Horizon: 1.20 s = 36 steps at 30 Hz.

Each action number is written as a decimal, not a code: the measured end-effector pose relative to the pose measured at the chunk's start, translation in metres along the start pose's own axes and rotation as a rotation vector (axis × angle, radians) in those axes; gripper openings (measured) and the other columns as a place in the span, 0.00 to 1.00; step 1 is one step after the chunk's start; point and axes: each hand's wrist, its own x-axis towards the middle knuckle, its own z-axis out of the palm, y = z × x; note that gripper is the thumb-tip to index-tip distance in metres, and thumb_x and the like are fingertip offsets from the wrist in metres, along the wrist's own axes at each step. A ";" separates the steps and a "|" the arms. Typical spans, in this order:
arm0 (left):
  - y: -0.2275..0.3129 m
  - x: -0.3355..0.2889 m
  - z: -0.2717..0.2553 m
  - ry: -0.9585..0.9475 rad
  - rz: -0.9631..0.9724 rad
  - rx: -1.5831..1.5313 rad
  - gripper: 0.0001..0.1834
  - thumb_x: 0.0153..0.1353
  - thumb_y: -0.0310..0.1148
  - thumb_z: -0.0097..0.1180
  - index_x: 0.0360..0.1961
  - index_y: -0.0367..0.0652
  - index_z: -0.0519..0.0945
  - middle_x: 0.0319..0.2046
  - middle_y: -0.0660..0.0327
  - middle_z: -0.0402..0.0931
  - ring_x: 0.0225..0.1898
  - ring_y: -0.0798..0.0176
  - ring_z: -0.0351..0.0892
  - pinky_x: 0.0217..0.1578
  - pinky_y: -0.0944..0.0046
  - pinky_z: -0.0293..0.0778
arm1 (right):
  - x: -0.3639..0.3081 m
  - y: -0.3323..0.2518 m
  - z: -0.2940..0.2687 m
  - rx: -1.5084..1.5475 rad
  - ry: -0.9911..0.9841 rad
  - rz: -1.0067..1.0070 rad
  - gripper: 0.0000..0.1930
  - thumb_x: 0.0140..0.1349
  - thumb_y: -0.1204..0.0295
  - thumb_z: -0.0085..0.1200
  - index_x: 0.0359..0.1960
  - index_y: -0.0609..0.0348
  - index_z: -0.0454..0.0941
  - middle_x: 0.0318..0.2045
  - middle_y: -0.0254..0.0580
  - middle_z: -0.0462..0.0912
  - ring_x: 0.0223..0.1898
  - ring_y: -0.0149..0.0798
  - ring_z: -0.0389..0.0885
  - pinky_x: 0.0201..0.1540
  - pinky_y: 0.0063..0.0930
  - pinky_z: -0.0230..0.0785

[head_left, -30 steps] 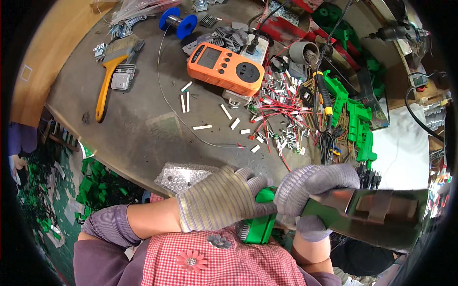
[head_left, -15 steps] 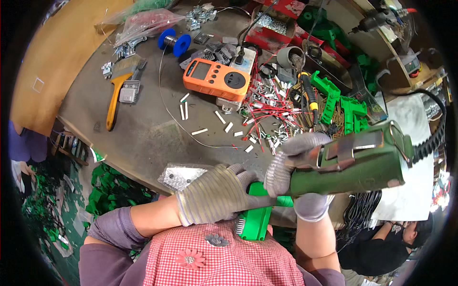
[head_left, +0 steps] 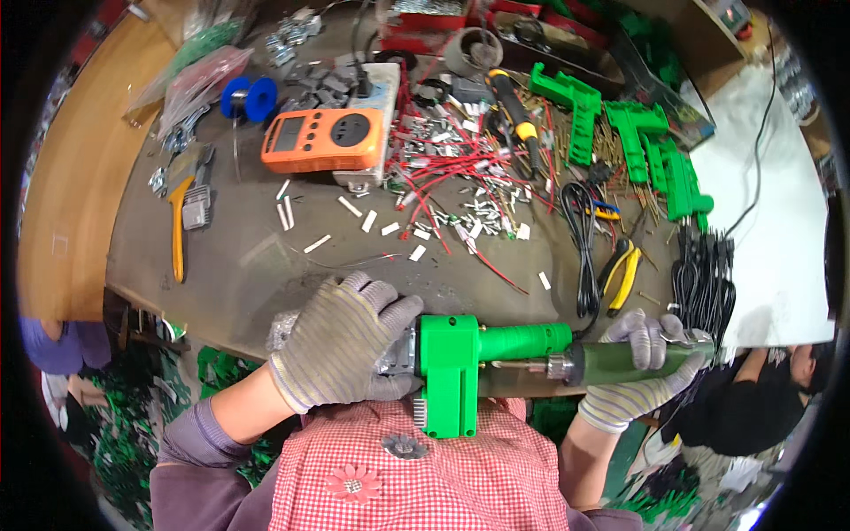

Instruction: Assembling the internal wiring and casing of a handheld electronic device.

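My left hand (head_left: pixel 345 341), in a striped grey glove, is closed on the grey metal end of a green plastic tool housing (head_left: pixel 452 376). The housing's ribbed green handle (head_left: pixel 527 339) points right. In my gloved right hand (head_left: pixel 642 363) is a dark green electric screwdriver (head_left: pixel 611 365), fingers wrapped round its body. It lies level just below the handle, its bit pointing left at the housing's side by a small screw-like tip. Whether the bit touches cannot be made out. Part of the metal end is hidden under my left hand.
An orange meter (head_left: pixel 323 140), a blue wire spool (head_left: pixel 249 99) and a yellow-handled brush (head_left: pixel 180 217) lie on the bench. Red wires (head_left: pixel 443 168) and white sleeves are scattered mid-bench. Yellow pliers (head_left: pixel 622 276), black cables (head_left: pixel 702 279) and green housings (head_left: pixel 575 111) lie at right.
The screwdriver has come down from above the bench edge and now points left at the housing. My left hand has shifted left onto the metal end. The view has moved.
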 end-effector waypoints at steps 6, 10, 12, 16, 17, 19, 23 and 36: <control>-0.001 0.001 0.002 0.041 0.004 -0.025 0.44 0.34 0.54 0.72 0.53 0.43 0.77 0.42 0.52 0.75 0.44 0.46 0.75 0.46 0.46 0.73 | -0.005 0.011 0.001 0.064 0.036 0.072 0.22 0.71 0.51 0.50 0.47 0.60 0.78 0.19 0.28 0.64 0.18 0.27 0.59 0.60 0.36 0.67; -0.003 0.001 0.003 0.026 0.003 -0.050 0.43 0.34 0.54 0.72 0.53 0.43 0.77 0.41 0.52 0.75 0.43 0.46 0.76 0.45 0.47 0.73 | -0.002 0.013 0.004 0.113 0.017 0.121 0.26 0.70 0.49 0.52 0.43 0.66 0.77 0.16 0.27 0.62 0.18 0.28 0.60 0.63 0.35 0.66; -0.002 0.001 0.000 0.020 0.000 -0.050 0.43 0.34 0.54 0.72 0.53 0.43 0.78 0.41 0.52 0.75 0.43 0.46 0.76 0.45 0.47 0.74 | -0.003 0.014 0.007 0.062 0.087 0.107 0.24 0.69 0.50 0.53 0.42 0.65 0.78 0.15 0.26 0.61 0.18 0.28 0.60 0.60 0.33 0.68; -0.004 -0.001 0.002 -0.007 -0.006 -0.070 0.44 0.35 0.54 0.71 0.55 0.42 0.77 0.42 0.53 0.75 0.43 0.47 0.76 0.44 0.48 0.73 | -0.002 0.019 0.016 -0.005 0.175 0.075 0.23 0.68 0.50 0.55 0.40 0.62 0.78 0.15 0.25 0.62 0.16 0.26 0.60 0.51 0.28 0.70; -0.003 -0.001 0.004 -0.012 0.014 -0.034 0.46 0.36 0.55 0.70 0.57 0.41 0.75 0.42 0.53 0.75 0.43 0.48 0.76 0.44 0.48 0.72 | -0.001 0.021 0.019 0.082 0.111 0.081 0.22 0.67 0.49 0.56 0.38 0.59 0.77 0.15 0.24 0.63 0.16 0.24 0.59 0.46 0.26 0.70; -0.001 -0.002 0.007 -0.017 0.024 -0.002 0.47 0.37 0.55 0.70 0.59 0.40 0.74 0.42 0.53 0.75 0.43 0.49 0.76 0.43 0.48 0.71 | -0.003 0.026 0.024 0.170 0.049 0.099 0.21 0.66 0.48 0.57 0.36 0.57 0.77 0.15 0.23 0.63 0.15 0.22 0.59 0.40 0.24 0.69; -0.002 -0.002 0.009 -0.010 0.033 -0.007 0.51 0.38 0.56 0.70 0.62 0.37 0.70 0.42 0.53 0.74 0.43 0.51 0.75 0.43 0.49 0.70 | -0.010 0.032 0.027 0.134 0.188 0.083 0.22 0.63 0.45 0.59 0.32 0.51 0.73 0.13 0.19 0.61 0.14 0.19 0.57 0.35 0.21 0.68; -0.011 0.013 0.001 0.021 0.225 -0.159 0.48 0.38 0.47 0.73 0.61 0.36 0.71 0.48 0.51 0.75 0.49 0.48 0.75 0.49 0.48 0.74 | -0.008 0.030 0.014 0.177 0.196 0.115 0.21 0.62 0.47 0.60 0.35 0.53 0.75 0.13 0.19 0.61 0.14 0.20 0.59 0.35 0.22 0.67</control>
